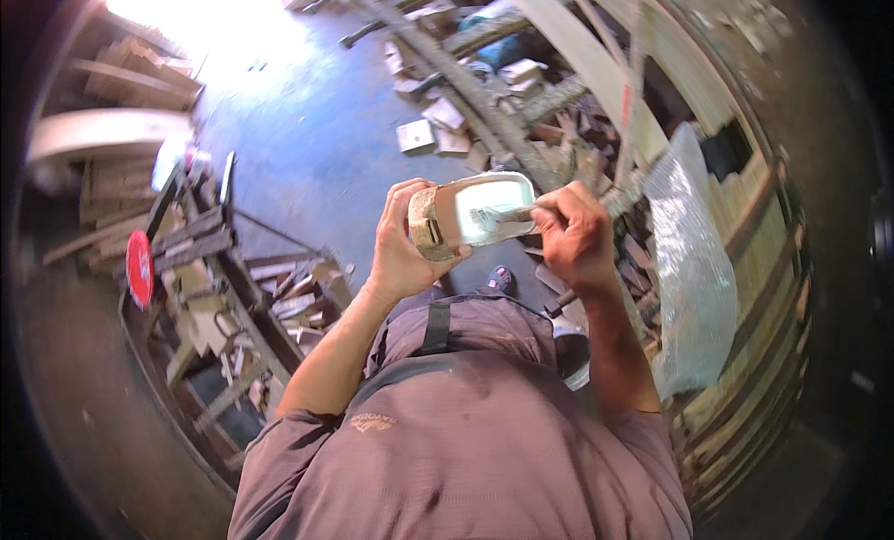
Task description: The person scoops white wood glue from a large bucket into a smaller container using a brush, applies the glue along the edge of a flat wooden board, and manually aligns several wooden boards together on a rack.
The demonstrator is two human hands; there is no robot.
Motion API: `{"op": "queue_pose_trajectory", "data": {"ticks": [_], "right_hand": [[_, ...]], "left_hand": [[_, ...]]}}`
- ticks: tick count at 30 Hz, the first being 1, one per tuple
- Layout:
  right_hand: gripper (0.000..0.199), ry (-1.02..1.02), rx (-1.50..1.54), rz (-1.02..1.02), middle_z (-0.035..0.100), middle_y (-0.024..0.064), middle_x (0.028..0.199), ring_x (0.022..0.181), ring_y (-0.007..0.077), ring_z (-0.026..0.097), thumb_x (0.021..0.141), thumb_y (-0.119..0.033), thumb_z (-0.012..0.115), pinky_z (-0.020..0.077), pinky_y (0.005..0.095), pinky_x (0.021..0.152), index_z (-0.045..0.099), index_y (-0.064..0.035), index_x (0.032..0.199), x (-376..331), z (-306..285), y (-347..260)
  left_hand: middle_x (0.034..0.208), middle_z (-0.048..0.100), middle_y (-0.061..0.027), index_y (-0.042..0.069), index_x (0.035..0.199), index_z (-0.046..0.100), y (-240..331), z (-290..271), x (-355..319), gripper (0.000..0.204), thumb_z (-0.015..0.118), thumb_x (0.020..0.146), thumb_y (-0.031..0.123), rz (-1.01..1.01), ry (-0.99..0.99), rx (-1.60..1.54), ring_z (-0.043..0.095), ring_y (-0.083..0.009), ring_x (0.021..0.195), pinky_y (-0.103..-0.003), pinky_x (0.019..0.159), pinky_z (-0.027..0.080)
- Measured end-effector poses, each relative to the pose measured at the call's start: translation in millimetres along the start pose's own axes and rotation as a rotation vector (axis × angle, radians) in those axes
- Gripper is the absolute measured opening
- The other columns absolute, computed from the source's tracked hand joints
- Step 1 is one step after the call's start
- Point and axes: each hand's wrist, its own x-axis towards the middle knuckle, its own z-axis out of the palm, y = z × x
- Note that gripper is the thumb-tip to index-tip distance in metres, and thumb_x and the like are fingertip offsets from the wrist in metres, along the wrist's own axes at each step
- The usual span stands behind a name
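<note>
One rectangular tin (480,212) is held up in front of the chest, above a blue floor (307,140). The left hand (402,247) is clamped around its worn, tan-labelled end, thumb on the near side. A pale, whitish paste is seen inside the open tin. The right hand (575,235) is closed on one thin tool (507,216), whose tip is dipped into the paste. One red round disc (139,268) is fixed on a rack (219,298) of wood pieces at the left. One sheet of clear bubble wrap (694,261) is draped over stacked timber at the right. Several pale wood offcuts (433,126) are scattered on the floor beyond the tin.
</note>
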Motion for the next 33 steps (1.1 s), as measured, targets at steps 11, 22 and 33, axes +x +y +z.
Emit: {"op": "queue_pose_trajectory", "data": {"ticks": [11,22,33], "right_hand": [[0.011,-0.227,-0.032,-0.292,0.068,0.0168,0.080,0.073,0.0391,0.068,0.090,-0.009,0.073,0.0536,0.0438,0.063,0.063,-0.0057,0.094,81,133,-69],[0.020,-0.235,-0.102,-0.499,0.071,0.0179,0.088,0.077,0.0365,0.070,0.086,-0.001,0.074,0.0560,0.0410,0.068,0.070,-0.0016,0.105,217,324,-143],[0.017,-0.603,0.185,-0.689,0.070,0.0146,0.082,0.070,0.0268,0.069,0.085,-0.002,0.074,0.0537,0.0372,0.063,0.070,-0.0021,0.101,355,484,-223]], "left_hand": [[0.136,0.054,-0.0236,0.000,0.131,0.042,-60,-89,-21,0.089,0.097,0.063,0.019,0.024,0.447,0.175,0.059,-0.0395,0.122,-0.044,0.101,0.052],[0.127,0.060,-0.0215,0.001,0.125,0.048,-170,-260,53,0.077,0.096,0.067,0.020,-0.019,0.535,0.188,0.063,-0.0373,0.117,-0.044,0.098,0.053],[0.126,0.059,-0.0207,0.001,0.127,0.049,-260,-402,115,0.077,0.095,0.069,0.023,-0.089,0.754,0.340,0.062,-0.0378,0.117,-0.045,0.098,0.053]]}}
